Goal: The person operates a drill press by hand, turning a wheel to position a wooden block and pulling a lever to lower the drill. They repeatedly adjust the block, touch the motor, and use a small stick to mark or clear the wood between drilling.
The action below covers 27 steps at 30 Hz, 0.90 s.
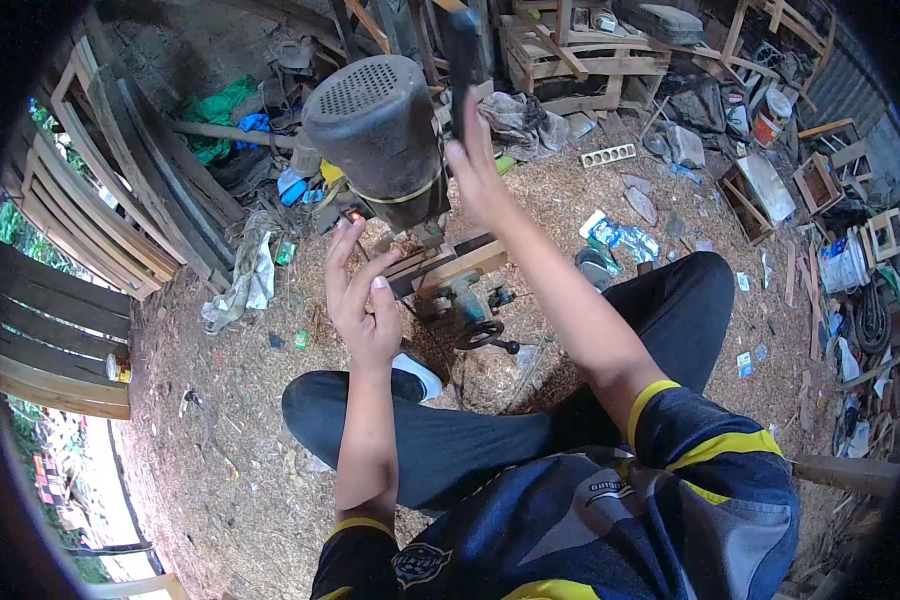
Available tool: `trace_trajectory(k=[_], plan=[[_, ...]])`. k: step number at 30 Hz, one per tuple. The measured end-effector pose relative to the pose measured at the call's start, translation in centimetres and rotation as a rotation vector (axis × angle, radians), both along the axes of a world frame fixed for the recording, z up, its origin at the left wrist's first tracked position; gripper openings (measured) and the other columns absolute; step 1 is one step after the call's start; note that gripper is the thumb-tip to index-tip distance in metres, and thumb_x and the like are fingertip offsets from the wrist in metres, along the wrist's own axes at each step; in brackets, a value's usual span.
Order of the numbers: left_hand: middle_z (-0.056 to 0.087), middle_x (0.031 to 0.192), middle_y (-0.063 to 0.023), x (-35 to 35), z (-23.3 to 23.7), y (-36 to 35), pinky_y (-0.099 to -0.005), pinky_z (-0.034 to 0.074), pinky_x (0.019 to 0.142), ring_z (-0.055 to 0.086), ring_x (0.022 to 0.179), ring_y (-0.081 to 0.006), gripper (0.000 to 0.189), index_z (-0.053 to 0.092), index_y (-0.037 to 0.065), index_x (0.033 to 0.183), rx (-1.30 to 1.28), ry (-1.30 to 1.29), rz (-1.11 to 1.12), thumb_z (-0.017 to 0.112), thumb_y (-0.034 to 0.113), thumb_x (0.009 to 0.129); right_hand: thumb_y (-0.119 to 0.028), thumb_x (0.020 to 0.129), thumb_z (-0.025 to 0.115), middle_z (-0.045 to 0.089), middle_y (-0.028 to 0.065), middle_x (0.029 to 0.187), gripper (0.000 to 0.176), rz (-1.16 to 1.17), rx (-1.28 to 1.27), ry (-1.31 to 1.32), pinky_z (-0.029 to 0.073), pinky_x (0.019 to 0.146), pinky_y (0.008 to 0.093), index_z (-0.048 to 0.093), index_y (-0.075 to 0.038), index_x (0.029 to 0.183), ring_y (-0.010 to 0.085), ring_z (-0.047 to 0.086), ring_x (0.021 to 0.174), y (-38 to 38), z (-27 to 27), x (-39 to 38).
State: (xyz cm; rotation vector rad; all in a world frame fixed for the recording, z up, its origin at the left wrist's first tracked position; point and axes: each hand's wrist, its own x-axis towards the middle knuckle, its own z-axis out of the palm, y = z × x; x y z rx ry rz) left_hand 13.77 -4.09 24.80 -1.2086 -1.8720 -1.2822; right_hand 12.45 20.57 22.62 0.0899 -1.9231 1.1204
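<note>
In front of me stands a bench drilling machine with a dark, rounded motor housing point(380, 140), vented on top. Below it, pieces of wood point(460, 265) sit on the machine's bed, above a black handwheel point(478, 335). My left hand point(363, 305) is raised at the machine's left side, fingers apart, one fingertip right at a small glowing red switch point(352, 214). On the other side, my right hand point(482, 180) is up against a black lever point(460, 70), with its fingers stretched along it and the thumb near its lower end.
Wood shavings cover the floor point(220, 400) around my crossed legs. Wooden frames point(120, 190) lean at the left. A power strip point(607, 156), plastic wrappers point(620, 238) and a white bucket point(843, 262) lie to the right. Wooden crates point(585, 65) are stacked at the back.
</note>
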Motion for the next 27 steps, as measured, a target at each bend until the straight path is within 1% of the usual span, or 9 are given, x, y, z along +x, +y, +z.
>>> trace_trajectory(k=[8,10,13,15,18,20,22,24,27], plan=[[0.061,0.14,-0.0223,0.0,-0.3,0.8,-0.0514,0.034,0.118,0.05,0.14,-0.0412,0.029,0.077,0.001,0.101,-0.006,0.005,-0.049,0.051,0.009,0.094,-0.048,0.112,0.027,0.032,0.02,0.166,0.063,0.19,-0.364,-0.251,0.017,0.126,0.0423,0.024,-0.016,0.165,0.0345,0.02,0.157,4.0,6.2,-4.7],[0.061,0.14,-0.0224,-0.3,-0.3,0.3,-0.0514,0.034,0.118,0.05,0.14,-0.0412,0.029,0.077,0.001,0.102,-0.022,0.001,-0.032,0.051,0.009,0.095,-0.044,0.111,0.038,0.047,0.0184,0.156,0.057,0.104,-0.232,-0.192,0.026,0.123,0.0394,0.044,-0.008,0.156,0.0309,0.036,0.15,4.7,1.1,-4.6],[0.06,0.141,-0.0223,-0.7,-0.2,-0.2,-0.051,0.035,0.118,0.05,0.14,-0.0406,0.029,0.077,0.001,0.103,-0.011,-0.023,-0.01,0.051,0.01,0.096,-0.028,0.106,0.059,0.068,0.0109,0.119,0.036,-0.037,-0.615,-0.227,0.045,0.102,0.0308,0.065,0.001,0.127,0.0183,0.061,0.114,0.1,-6.2,2.3],[0.059,0.141,-0.0221,-1.0,-0.5,-0.5,-0.0504,0.036,0.117,0.05,0.14,-0.04,0.029,0.077,0.001,0.103,0.007,-0.047,0.007,0.051,0.011,0.096,-0.029,0.103,0.061,0.069,0.0156,0.101,0.035,-0.221,-0.561,-0.405,0.049,0.091,0.0345,0.068,0.003,0.113,0.0222,0.064,0.1,0.3,-20.6,4.1],[0.057,0.143,-0.0213,-1.2,-0.5,-0.6,-0.0487,0.039,0.115,0.05,0.14,-0.0378,0.031,0.077,0.0,0.103,-0.004,-0.063,0.036,0.048,0.012,0.098,-0.029,0.101,0.057,0.07,0.0179,0.092,0.037,-0.445,-0.64,-0.761,0.05,0.075,0.0411,0.068,0.006,0.103,0.0311,0.067,0.084,-3.8,-27.8,9.7],[0.059,0.142,-0.0227,-1.0,-0.2,-0.4,-0.0505,0.037,0.117,0.05,0.139,-0.0404,0.028,0.077,0.001,0.104,0.017,-0.085,0.019,0.052,0.009,0.096,-0.033,0.101,0.053,0.069,0.0177,0.088,0.041,-0.243,-0.65,-1.01,0.05,0.068,0.0432,0.066,0.005,0.101,0.0309,0.066,0.076,-5.0,-29.6,12.0],[0.06,0.141,-0.023,-1.0,0.1,-0.2,-0.0512,0.036,0.117,0.051,0.138,-0.0416,0.026,0.077,0.002,0.104,0.033,-0.074,0.01,0.054,0.007,0.094,-0.038,0.103,0.047,0.068,0.0157,0.085,0.045,0.058,-1.013,-1.29,0.051,0.064,0.0425,0.066,0.003,0.101,0.0293,0.065,0.071,-4.4,-32.3,12.8],[0.06,0.14,-0.023,-1.3,0.1,-0.1,-0.0511,0.037,0.116,0.052,0.137,-0.0414,0.026,0.077,0.002,0.104,0.034,-0.05,0.012,0.054,0.007,0.094,-0.043,0.106,0.039,0.068,0.0119,0.081,0.052,0.505,-1.742,-1.549,0.056,0.064,0.039,0.066,0.001,0.103,0.0263,0.065,0.069,-3.7,-34.4,12.6],[0.06,0.14,-0.0233,-1.7,0.0,-0.1,-0.0509,0.038,0.116,0.053,0.137,-0.041,0.026,0.077,0.001,0.104,0.046,-0.065,0.012,0.054,0.007,0.094,-0.047,0.108,0.034,0.065,0.0094,0.08,0.052,0.598,-1.815,-1.492,0.053,0.055,0.0335,0.063,-0.003,0.11,0.0202,0.062,0.064,-3.8,-35.9,12.5]])
